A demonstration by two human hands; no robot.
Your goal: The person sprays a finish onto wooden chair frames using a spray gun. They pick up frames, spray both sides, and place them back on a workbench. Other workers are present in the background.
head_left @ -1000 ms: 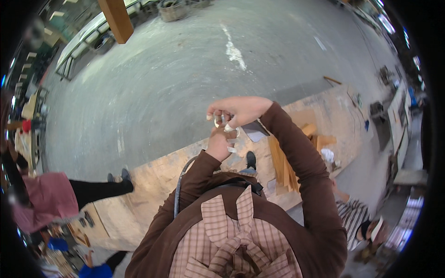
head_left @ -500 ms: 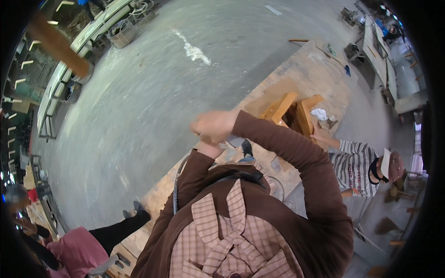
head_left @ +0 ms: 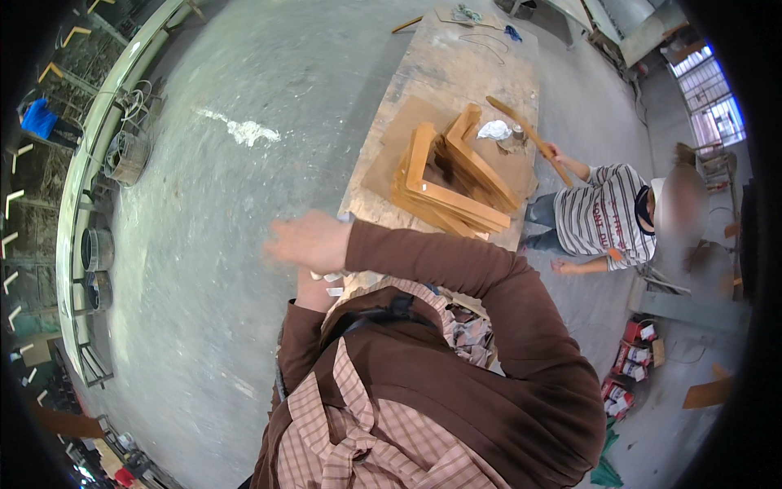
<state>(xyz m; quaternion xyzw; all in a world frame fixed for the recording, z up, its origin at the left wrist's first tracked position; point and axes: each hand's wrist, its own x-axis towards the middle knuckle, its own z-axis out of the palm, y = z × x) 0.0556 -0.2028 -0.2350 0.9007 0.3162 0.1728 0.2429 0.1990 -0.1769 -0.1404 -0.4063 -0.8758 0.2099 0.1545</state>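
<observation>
The person's two hands meet in front of the chest, above the near end of the long bench (head_left: 456,65). The right hand (head_left: 308,242) lies on top, blurred, its back toward the camera and its fingers curled over something small and pale (head_left: 332,277) – what that thing is cannot be told, and how firmly the fingers close on it is not clear. The left hand (head_left: 314,289) is almost wholly hidden beneath the right one; only the wrist shows where it leaves the brown sleeve, so whether it is open or closed cannot be told.

Beyond the hands, on the middle of the bench, lies a stack of wooden frames (head_left: 448,175), tilted and overlapping. Just past the stack sit a crumpled white cloth (head_left: 494,129) and a small tin (head_left: 516,134). To the right of the bench a co-worker in a striped shirt (head_left: 604,213) holds a long wooden stick (head_left: 528,137) that reaches over the bench – its far end near the cloth
</observation>
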